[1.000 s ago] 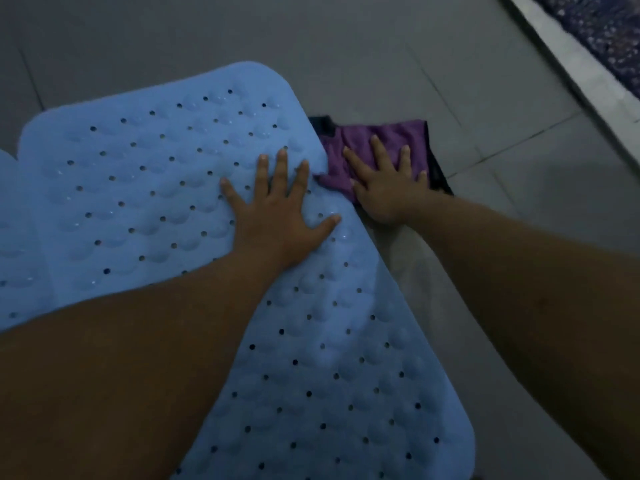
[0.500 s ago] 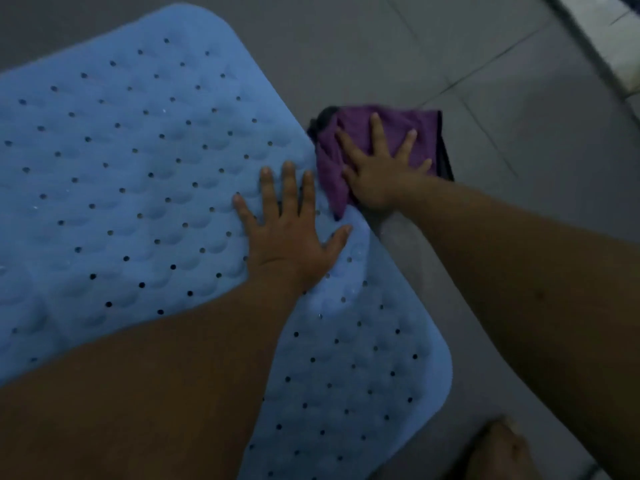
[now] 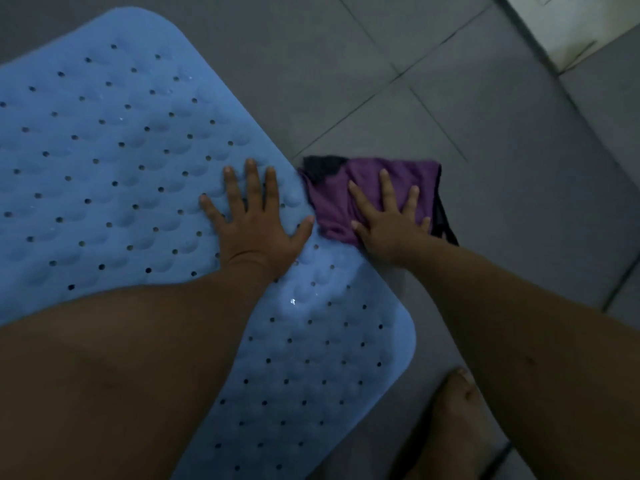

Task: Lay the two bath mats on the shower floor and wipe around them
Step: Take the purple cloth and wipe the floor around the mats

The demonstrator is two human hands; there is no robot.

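Observation:
A light blue bath mat (image 3: 114,157) with rows of small holes lies flat on the grey tiled floor (image 3: 398,81). My left hand (image 3: 254,225) presses flat on the mat near its right edge, fingers spread. Just right of that edge, my right hand (image 3: 388,220) rests palm down on a purple cloth (image 3: 346,188) with a dark underside, pressed to the floor against the mat's side. Only one mat is clearly in view; my left forearm covers its lower left part.
A pale raised curb (image 3: 568,26) runs across the top right corner. My bare foot (image 3: 450,417) stands on the floor by the mat's near right corner. Grout lines cross the tiles beyond the cloth.
The view has shifted, so the mat fills more of the left. My right hand has slid the purple cloth along the mat's right edge. The left hand stays pressed on the mat.

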